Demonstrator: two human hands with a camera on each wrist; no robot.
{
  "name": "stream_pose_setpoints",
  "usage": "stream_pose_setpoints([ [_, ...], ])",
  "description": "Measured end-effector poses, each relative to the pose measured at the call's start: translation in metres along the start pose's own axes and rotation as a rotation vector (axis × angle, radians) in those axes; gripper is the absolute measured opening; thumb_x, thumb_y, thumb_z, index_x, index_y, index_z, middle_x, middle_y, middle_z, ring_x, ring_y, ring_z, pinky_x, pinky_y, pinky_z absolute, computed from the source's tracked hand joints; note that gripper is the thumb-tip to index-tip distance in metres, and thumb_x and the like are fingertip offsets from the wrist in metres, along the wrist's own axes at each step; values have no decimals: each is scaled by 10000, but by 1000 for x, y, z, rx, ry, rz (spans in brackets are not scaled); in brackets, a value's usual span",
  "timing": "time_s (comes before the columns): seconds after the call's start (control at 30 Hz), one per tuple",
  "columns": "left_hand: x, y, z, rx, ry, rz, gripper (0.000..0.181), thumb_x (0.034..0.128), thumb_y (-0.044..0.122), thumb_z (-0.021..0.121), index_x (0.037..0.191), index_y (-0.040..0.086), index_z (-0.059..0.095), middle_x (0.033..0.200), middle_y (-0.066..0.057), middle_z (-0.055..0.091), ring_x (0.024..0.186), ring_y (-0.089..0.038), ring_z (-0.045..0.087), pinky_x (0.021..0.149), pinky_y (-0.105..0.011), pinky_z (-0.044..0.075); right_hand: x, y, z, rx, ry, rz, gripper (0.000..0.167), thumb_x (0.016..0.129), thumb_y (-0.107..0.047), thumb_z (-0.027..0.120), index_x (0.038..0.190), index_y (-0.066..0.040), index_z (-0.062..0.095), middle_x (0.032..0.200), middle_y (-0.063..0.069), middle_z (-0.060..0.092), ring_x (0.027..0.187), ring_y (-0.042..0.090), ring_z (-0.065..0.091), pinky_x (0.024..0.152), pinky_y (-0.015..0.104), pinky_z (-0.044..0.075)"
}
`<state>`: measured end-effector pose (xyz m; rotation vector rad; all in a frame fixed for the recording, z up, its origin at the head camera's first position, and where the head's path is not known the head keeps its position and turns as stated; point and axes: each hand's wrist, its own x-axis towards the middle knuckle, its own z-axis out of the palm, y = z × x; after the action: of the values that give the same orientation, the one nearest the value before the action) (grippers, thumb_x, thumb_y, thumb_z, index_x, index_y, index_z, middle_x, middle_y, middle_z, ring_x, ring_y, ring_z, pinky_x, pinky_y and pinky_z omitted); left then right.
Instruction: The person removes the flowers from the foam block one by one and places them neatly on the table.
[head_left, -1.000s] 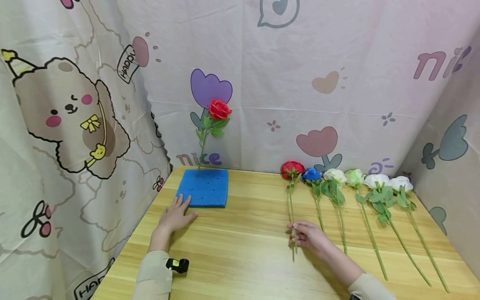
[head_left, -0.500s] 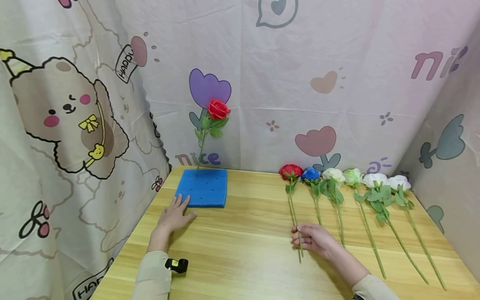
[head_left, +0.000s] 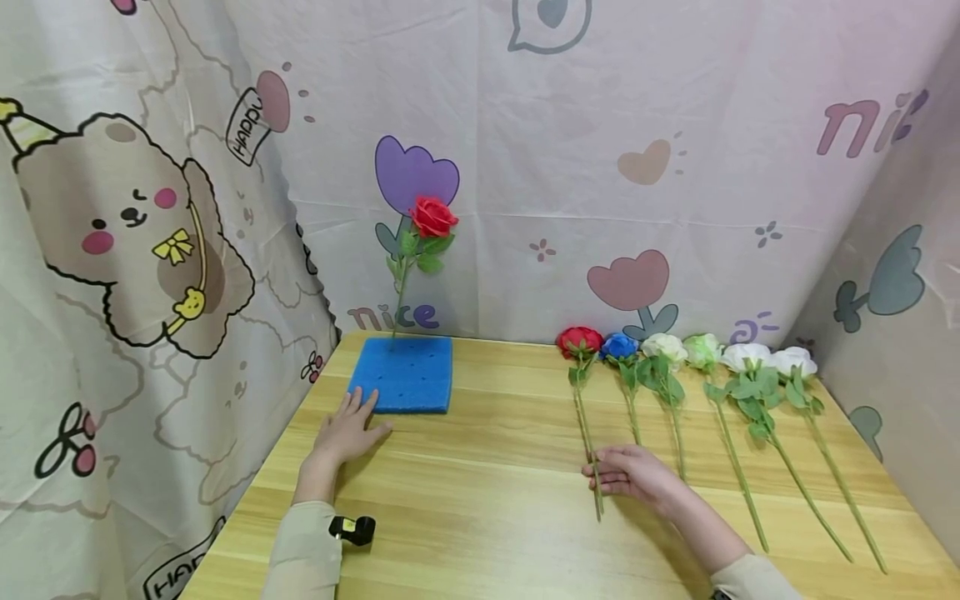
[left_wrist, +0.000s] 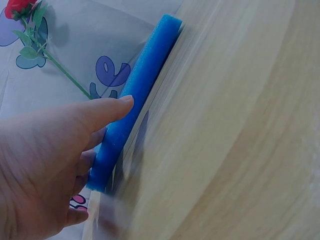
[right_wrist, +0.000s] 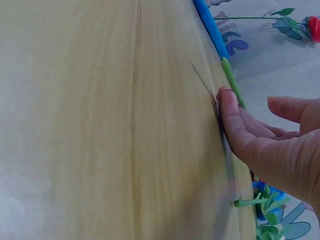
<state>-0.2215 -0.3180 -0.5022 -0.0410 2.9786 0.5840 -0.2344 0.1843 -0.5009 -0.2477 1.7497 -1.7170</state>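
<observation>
My left hand (head_left: 345,432) lies beside the blue foam block (head_left: 408,379), fingertips at its near left corner. In the left wrist view the thumb reaches along the front edge of the foam (left_wrist: 145,80). A red rose (head_left: 433,217) stands upright in the block, its stem sunk near the back. At centre right, my right hand (head_left: 637,477) holds the lower stem of a second red rose (head_left: 580,342), fingers curled under it. In the right wrist view the green stem (right_wrist: 231,80) passes by the fingertips, while the raised thumb (right_wrist: 286,107) shows a gap from the fingers.
Right of the held rose lie a blue rose (head_left: 620,347), a cream rose (head_left: 664,350), a pale green rose (head_left: 703,352) and two white roses (head_left: 746,358), heads toward the back. The wooden table (head_left: 465,500) meets a printed curtain (head_left: 510,275) behind. Small holes dot the foam.
My right hand has shifted slightly right with the rose stem, whose lower end has swung right. My left hand stays at the foam. The whole view has drifted slightly.
</observation>
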Motion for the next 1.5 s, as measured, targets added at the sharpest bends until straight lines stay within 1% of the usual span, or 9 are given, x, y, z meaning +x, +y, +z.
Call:
stream_pose_setpoints([
  [0.1, -1, 0, 0, -2, 0, 1, 799, 977, 535, 479, 1570, 97, 171, 1615, -263, 37, 1488, -474, 4, 1099, -766, 68, -3, 0, 1, -20, 10, -13, 645, 1032, -200, 454, 1397, 269, 204, 1288, 339, 569, 1042, 212, 683, 901, 298, 567],
  [0.2, -1, 0, 0, -6, -1, -1, 796, 978, 533, 478, 1570, 98, 171, 1616, -261, 34, 1489, -472, -1, 1100, -764, 66, -7, -1, 1, -38, 13, -27, 646, 1035, -210, 453, 1395, 269, 215, 1336, 388, 498, 1125, 277, 652, 945, 323, 551],
  [0.4, -1, 0, 0, -3, 6, 1, 793, 979, 529, 477, 1567, 87, 181, 1613, -269, 43, 1487, -478, 6, 1100, -765, 69, -17, -4, 0, -62, 11, -44, 675, 1039, -239, 448, 1405, 270, 198, 1413, 420, 382, 1280, 421, 527, 1029, 384, 497],
  [0.57, -2, 1, 0, -6, 11, 1, 793, 974, 513, 494, 1563, 79, 189, 1610, -274, 54, 1485, -483, 19, 1096, -768, 77, -21, -8, -1, -58, 31, -46, 676, 1035, -240, 461, 1430, 239, 192, 1441, 386, 379, 1292, 374, 532, 1048, 345, 478],
  [0.77, -3, 1, 1, 10, 14, 1, 784, 976, 502, 496, 1562, 78, 195, 1610, -272, 67, 1484, -484, 35, 1096, -767, 87, -18, -16, -1, -92, 36, -92, 673, 1040, -258, 451, 1440, 222, 201, 1447, 393, 365, 1285, 362, 539, 1036, 313, 485],
  [0.93, -4, 4, -1, 33, 12, 5, 769, 980, 497, 494, 1559, 77, 211, 1605, -279, 87, 1479, -491, 63, 1093, -769, 105, -15, -24, 1, -126, 31, -113, 663, 1045, -275, 443, 1442, 209, 227, 1463, 395, 337, 1300, 376, 515, 1046, 333, 480],
  [1.17, -3, 7, -4, 72, -3, -6, 751, 981, 505, 488, 1551, 78, 248, 1597, -281, 125, 1474, -490, 104, 1094, -764, 129, -3, -38, 9, -145, 49, -137, 642, 1040, -280, 461, 1432, 195, 280, 1429, 385, 396, 1287, 379, 518, 1029, 321, 496],
  [1.33, -1, 8, -8, 86, -23, -12, 739, 983, 516, 475, 1545, 80, 272, 1589, -289, 152, 1469, -493, 126, 1092, -763, 142, 10, -47, 18, -179, 62, -139, 633, 1032, -301, 477, 1432, 164, 323, 1423, 361, 429, 1292, 383, 514, 1031, 337, 496],
  [1.5, 3, 7, -12, 91, -21, -20, 699, 992, 500, 465, 1540, 100, 294, 1588, -281, 172, 1469, -486, 139, 1093, -762, 136, 27, -58, 28, -206, 44, -185, 576, 1040, -269, 459, 1418, 152, 360, 1416, 359, 440, 1308, 414, 491, 1047, 352, 485],
])
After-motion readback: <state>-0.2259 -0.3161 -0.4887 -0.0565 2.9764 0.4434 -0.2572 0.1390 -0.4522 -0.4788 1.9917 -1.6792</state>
